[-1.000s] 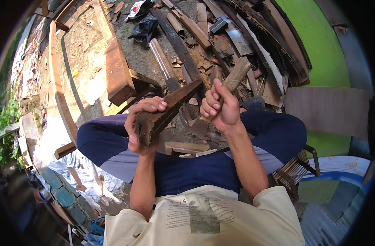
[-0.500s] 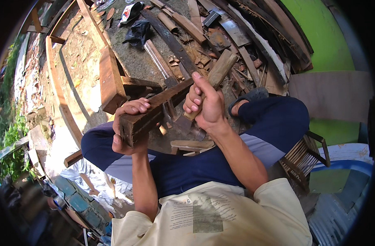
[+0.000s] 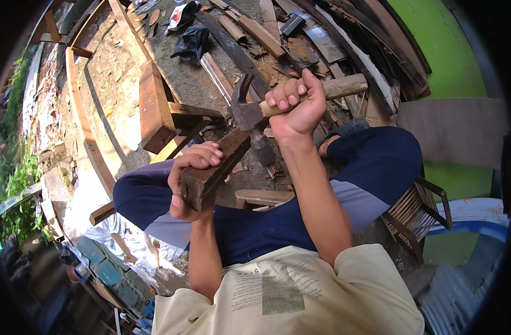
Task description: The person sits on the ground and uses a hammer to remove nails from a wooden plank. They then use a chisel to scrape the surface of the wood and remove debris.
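Note:
My left hand [image 3: 195, 163] is closed around a dark brown, squared piece of timber [image 3: 231, 147], its near end angled toward me. My right hand [image 3: 298, 107] grips a claw hammer [image 3: 249, 116] by its pale wooden handle, which sticks out to the right past the fist. The hammer's metal head is just beyond the timber's far end, claw up and striking end down. In this view they overlap, and I cannot tell whether they touch. Both are held above my lap, between my bent knees.
A wooden frame with a thick beam [image 3: 155, 114] stands at the left. Scrap boards [image 3: 345, 47] pile up at the far right, by a green wall [image 3: 451, 50]. A black plastic bag [image 3: 189, 43] lies ahead. A slatted wooden piece [image 3: 414, 215] is by my right knee.
The hammer has swung from steeply tilted, head low behind the timber, to nearly level with its head raised at the timber's far end. My left hand and the timber have shifted slightly right.

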